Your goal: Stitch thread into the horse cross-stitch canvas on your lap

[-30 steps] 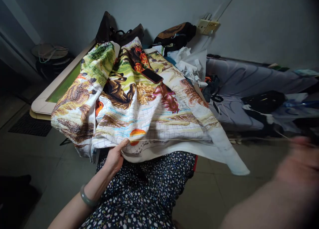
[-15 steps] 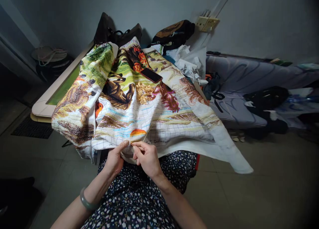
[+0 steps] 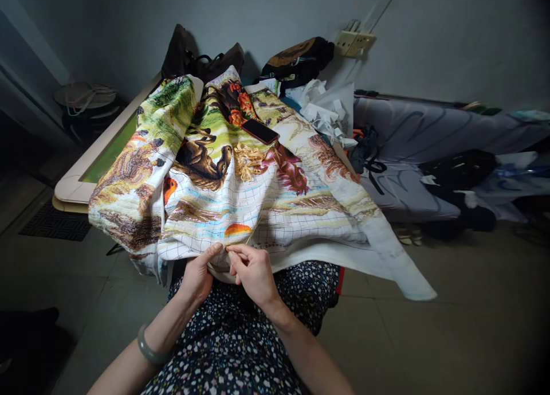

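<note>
A large cross-stitch cloth with a printed grid and part-stitched horses, flowers and landscape drapes over the table and down to my lap. My left hand grips its near edge, thumb on top and fingers underneath. Just to the right, my right hand is closed in a pinch against the cloth, below an orange stitched patch. Whatever sits between those fingertips is too small to make out. A thin pale thread shows by the right knuckles. Loose yellow threads lie on the cloth farther back.
A dark phone rests on the cloth. Behind it are black bags and white plastic packaging. The table's pale rim shows at left. To the right stands a covered sofa with dark items on it.
Both hands keep their place and grip on the cloth. The thread by my right hand, earlier a longer slanting line above the knuckles, now shows shorter and lower.
</note>
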Demonstrator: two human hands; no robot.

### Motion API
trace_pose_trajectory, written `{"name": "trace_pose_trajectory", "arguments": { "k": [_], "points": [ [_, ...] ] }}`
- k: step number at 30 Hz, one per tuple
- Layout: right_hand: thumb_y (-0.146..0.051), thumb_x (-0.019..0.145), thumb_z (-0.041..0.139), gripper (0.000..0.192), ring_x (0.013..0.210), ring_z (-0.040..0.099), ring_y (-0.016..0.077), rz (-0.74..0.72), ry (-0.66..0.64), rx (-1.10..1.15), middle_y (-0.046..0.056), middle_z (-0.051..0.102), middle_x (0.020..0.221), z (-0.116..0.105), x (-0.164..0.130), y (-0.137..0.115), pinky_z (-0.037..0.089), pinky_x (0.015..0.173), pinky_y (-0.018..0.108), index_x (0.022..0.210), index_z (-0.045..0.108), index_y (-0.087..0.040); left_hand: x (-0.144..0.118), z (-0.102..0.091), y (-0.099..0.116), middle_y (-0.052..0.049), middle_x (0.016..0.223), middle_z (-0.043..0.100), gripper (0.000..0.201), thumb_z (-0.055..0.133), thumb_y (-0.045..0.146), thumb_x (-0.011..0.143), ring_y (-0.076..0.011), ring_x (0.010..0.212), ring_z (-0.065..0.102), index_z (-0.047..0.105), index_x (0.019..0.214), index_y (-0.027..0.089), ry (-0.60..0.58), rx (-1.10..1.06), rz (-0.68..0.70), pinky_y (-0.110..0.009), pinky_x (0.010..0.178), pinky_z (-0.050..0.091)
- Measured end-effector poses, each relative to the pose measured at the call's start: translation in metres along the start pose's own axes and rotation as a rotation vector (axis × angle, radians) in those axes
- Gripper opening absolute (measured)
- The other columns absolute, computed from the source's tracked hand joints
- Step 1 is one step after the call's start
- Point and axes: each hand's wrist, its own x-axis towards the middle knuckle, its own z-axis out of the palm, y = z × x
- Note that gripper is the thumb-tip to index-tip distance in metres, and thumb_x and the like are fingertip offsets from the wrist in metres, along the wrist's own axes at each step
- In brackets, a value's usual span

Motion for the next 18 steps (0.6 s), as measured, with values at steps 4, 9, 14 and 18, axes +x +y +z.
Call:
{"name": "trace_pose_trajectory", "arguments": {
  "k": [4,9,14,18],
  "points": [
    [-0.023,0.084,0.05,0.024,0.034,0.043,0.0075,-0.041,0.026,-0.109,-0.001,0.057,0.049,0.0,0.001,-0.006,0.035,0.036,0.018,0.088,0.073,-0.014,0.002,-0.001,-0.002,-0.008,0.092,0.074,0.043,0.082,0.017,0.058,-0.0201,0.088,0.068,0.072,0.1,0.011,0.008,-0.007,-0.003,-0.033,0.09,0.049],
    [-0.022,0.085,0.049,0.022,0.034,0.044,0.0074,-0.053,0.023,-0.183,-0.001,0.058,0.05,0.001,0.002,-0.009,0.035,0.037,0.017,0.083,0.07,-0.015,0.002,-0.002,-0.003,-0.008,0.084,0.074,0.035,0.083,0.018,0.055,-0.0203,0.084,0.067,0.073,0.088,0.01,0.039,0.015,-0.006,-0.034,0.091,0.048],
    [-0.029,0.086,0.051,0.017,0.039,0.053,0.0095,0.05,0.005,0.032,-0.002,0.059,0.056,0.007,0.002,-0.001,0.041,0.04,0.018,0.08,0.06,-0.016,0.001,0.001,-0.002,-0.005,0.077,0.072,0.027,0.082,0.019,0.055,-0.0179,0.077,0.066,0.072,0.08,0.011,0.063,0.046,0.027,-0.033,0.089,0.048],
    [-0.028,0.08,0.059,0.014,0.053,0.058,0.0115,0.027,0.037,0.098,0.002,0.064,0.067,0.01,0.002,0.006,0.047,0.049,0.02,0.076,0.063,-0.015,0.001,0.002,-0.002,-0.005,0.077,0.072,0.03,0.08,0.017,0.056,-0.0191,0.082,0.066,0.072,0.085,0.012,0.086,0.046,0.025,-0.033,0.09,0.047]
  ]
}}
